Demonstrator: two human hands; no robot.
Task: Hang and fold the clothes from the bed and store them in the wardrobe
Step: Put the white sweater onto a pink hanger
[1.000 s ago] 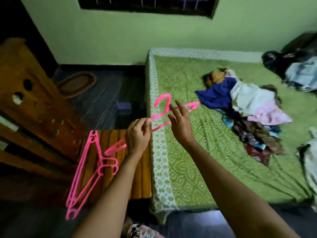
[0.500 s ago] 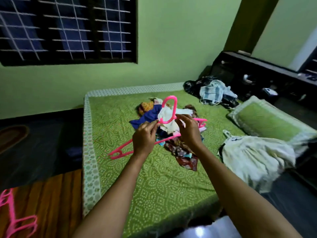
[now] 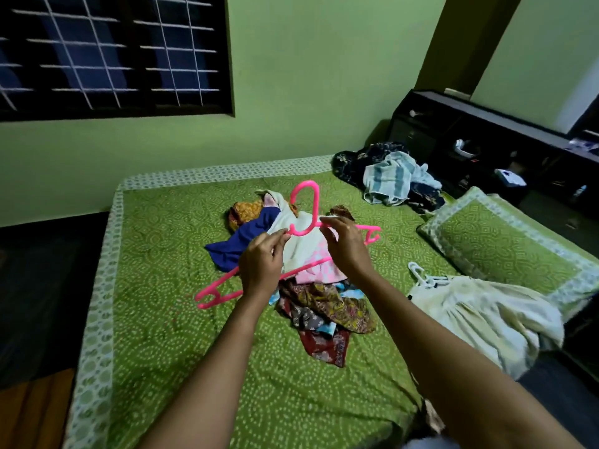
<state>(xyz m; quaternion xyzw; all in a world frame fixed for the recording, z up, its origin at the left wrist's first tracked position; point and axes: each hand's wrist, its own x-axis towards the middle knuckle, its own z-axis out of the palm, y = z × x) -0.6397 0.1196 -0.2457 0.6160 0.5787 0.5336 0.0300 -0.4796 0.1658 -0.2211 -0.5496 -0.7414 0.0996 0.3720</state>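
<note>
I hold a pink plastic hanger [image 3: 304,202] in the air over the bed [image 3: 168,319]. My left hand [image 3: 262,264] grips its left arm near the hook, and my right hand [image 3: 345,244] pinches its right arm. Under the hanger lies a heap of mixed clothes [image 3: 311,286], with a blue piece, a white and pink one and patterned brown ones. A cream dress [image 3: 479,315] on a white hanger [image 3: 421,275] lies at the bed's right edge. The wardrobe is not in sight.
A green pillow [image 3: 505,244] lies at the right. A second pile of dark and light blue clothes [image 3: 389,176] sits at the bed's far corner. Beyond it stands a dark low cabinet [image 3: 486,140]. A wooden surface [image 3: 35,413] shows at the lower left.
My view swung right from the wooden bench with spare pink hangers to the bed. My right hand has taken hold of the hanger, and both hands carried it over the clothes heap.
</note>
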